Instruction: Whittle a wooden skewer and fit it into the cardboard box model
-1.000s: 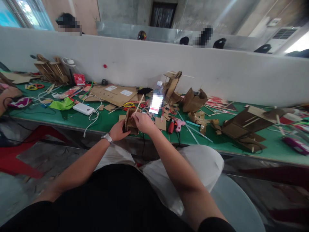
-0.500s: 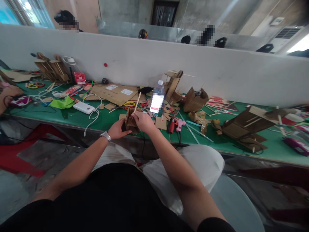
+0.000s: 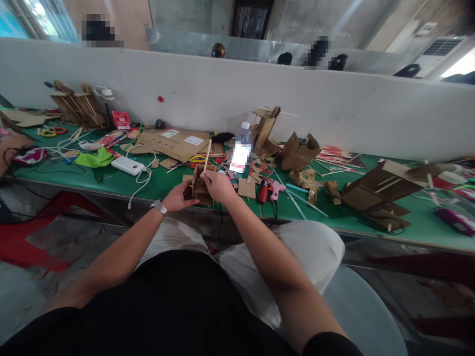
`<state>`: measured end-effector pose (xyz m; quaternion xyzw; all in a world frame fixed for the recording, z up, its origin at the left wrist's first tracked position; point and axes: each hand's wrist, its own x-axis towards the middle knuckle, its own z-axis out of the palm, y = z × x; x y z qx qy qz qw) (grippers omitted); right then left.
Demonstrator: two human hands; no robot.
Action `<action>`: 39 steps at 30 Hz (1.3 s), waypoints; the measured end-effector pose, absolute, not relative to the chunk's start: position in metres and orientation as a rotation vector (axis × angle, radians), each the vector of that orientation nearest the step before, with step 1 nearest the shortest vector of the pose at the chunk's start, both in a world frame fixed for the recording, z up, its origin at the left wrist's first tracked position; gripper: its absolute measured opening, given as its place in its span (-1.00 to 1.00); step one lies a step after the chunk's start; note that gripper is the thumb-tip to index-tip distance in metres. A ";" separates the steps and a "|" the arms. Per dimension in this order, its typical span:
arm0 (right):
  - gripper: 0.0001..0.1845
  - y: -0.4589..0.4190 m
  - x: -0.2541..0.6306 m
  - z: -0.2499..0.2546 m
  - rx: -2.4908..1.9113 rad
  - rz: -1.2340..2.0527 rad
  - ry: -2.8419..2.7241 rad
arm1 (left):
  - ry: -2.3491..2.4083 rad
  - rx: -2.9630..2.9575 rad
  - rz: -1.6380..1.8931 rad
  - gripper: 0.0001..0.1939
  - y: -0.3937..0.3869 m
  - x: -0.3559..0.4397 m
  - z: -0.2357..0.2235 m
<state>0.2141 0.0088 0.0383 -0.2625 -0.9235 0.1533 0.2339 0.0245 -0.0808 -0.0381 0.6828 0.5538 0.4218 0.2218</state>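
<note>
At the front edge of the green table, my left hand (image 3: pixel 180 196) grips the left side of a small cardboard box (image 3: pixel 203 194), its fingers partly hidden behind the wall. My right hand (image 3: pixel 218 185) pinches a thin wooden stick (image 3: pixel 208 155), which stands up nearly vertical from the box with a slight tilt. Where the stick's lower end meets the cardboard is hidden by my fingers. A pink glue gun (image 3: pixel 276 190) and a red-handled tool (image 3: pixel 263 193) lie to the right of my right hand.
Behind my hands are a lit phone (image 3: pixel 240 157), a bottle (image 3: pixel 245 132) and flat cardboard (image 3: pixel 166 143). A white power bank (image 3: pixel 128 165) with a cable lies left. Cardboard models (image 3: pixel 382 188) stand right. A co-worker's arm (image 3: pixel 15 146) shows at the far left.
The stick has turned slightly more upright, and my right hand has shifted a little left with it. My left hand keeps its grip on the cardboard box.
</note>
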 end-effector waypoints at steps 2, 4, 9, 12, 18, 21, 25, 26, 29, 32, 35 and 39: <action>-0.65 0.008 0.214 0.038 -0.727 0.423 -2.529 | 1.511 1.868 1.167 -0.31 -0.080 0.024 -0.039; -0.64 0.008 0.214 0.038 -0.728 0.426 -2.524 | 1.491 1.853 1.166 -0.30 -0.079 0.024 -0.040; -0.66 0.007 0.216 0.042 -0.694 0.433 -2.514 | 1.450 1.823 1.148 -0.33 -0.078 0.016 -0.045; -0.67 0.007 0.218 0.044 -0.676 0.426 -2.507 | 1.437 1.808 1.137 -0.36 -0.076 0.011 -0.049; -0.67 0.006 0.220 0.045 -0.727 0.380 -2.521 | 1.407 1.783 1.135 -0.34 -0.074 0.009 -0.053; -0.66 0.006 0.220 0.045 -0.763 0.367 -2.543 | 1.389 1.776 1.140 -0.33 -0.075 0.009 -0.052; -0.66 0.006 0.222 0.045 -0.786 0.363 -2.561 | 1.383 1.773 1.151 -0.34 -0.075 0.009 -0.053; -0.66 0.006 0.222 0.045 -0.787 0.362 -2.564 | 1.385 1.774 1.153 -0.34 -0.075 0.008 -0.053; -0.66 0.006 0.222 0.043 -0.788 0.348 -2.568 | 1.393 1.774 1.155 -0.35 -0.074 0.007 -0.053; -0.66 0.007 0.219 0.040 -0.771 0.329 -2.573 | 1.406 1.773 1.159 -0.37 -0.075 0.008 -0.052; -0.65 0.009 0.217 0.037 -0.739 0.314 -2.575 | 1.411 1.765 1.159 -0.39 -0.075 0.008 -0.050; -0.65 0.012 0.215 0.033 -0.720 0.298 -2.561 | 1.391 1.748 1.172 -0.41 -0.075 0.009 -0.051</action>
